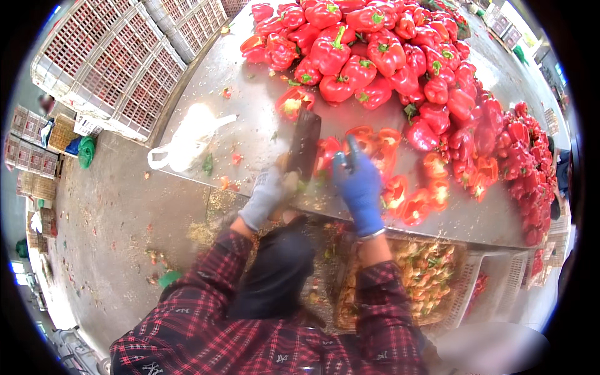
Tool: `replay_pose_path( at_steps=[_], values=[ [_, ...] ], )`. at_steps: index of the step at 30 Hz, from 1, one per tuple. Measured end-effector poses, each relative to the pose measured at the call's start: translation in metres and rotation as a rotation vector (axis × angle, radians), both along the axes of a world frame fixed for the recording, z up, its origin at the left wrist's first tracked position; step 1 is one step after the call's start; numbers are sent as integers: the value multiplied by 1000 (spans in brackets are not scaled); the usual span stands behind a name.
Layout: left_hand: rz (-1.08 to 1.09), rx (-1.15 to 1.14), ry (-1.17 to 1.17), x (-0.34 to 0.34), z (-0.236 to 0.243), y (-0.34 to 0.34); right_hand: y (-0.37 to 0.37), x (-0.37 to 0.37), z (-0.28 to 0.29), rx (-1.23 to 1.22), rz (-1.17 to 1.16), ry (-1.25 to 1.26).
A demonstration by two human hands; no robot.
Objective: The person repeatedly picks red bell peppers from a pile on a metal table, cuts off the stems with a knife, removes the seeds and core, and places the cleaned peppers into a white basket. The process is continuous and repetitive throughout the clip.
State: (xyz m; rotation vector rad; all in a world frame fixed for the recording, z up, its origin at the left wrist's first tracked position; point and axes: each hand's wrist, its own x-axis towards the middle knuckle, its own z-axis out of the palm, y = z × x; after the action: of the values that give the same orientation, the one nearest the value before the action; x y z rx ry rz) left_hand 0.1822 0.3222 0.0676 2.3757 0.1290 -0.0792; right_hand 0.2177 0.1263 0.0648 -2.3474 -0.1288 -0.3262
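Observation:
My left hand (pixel 267 192), in a grey glove, is at the table's near edge by the lower end of a dark, flat bar-shaped piece (pixel 304 145). Its fingers are smeared by motion, and whether they grip anything is unclear. To its right, my right hand (pixel 359 187) wears a blue glove, with thumb and forefinger raised and apart. A red pepper piece (pixel 325 156) lies between the bar and this hand. Cut-open bell peppers (pixel 415 206) are spread to the right of my right hand. Another opened pepper (pixel 294 104) shows its pale core beyond the bar.
A large heap of whole red bell peppers (pixel 375 53) covers the metal table's far and right side. A white plastic bag (pixel 187 137) lies at the left corner. Below the edge stands a crate of pepper cores (pixel 428 275). Stacked crates (pixel 106 62) stand at the left.

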Motion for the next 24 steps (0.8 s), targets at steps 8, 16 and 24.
replay_pose_path(
  at_steps=[8, 16, 24],
  values=[
    [-2, -42, -159, -3, -25, -6, -40, 164, 27, -310, -187, -436],
    [16, -52, -335, -11, -45, 2, -6, 191, 33, -73, -209, -101],
    [-14, -85, -309, -13, -45, 1, -11, 200, 3, 99, -189, -324]
  ],
)
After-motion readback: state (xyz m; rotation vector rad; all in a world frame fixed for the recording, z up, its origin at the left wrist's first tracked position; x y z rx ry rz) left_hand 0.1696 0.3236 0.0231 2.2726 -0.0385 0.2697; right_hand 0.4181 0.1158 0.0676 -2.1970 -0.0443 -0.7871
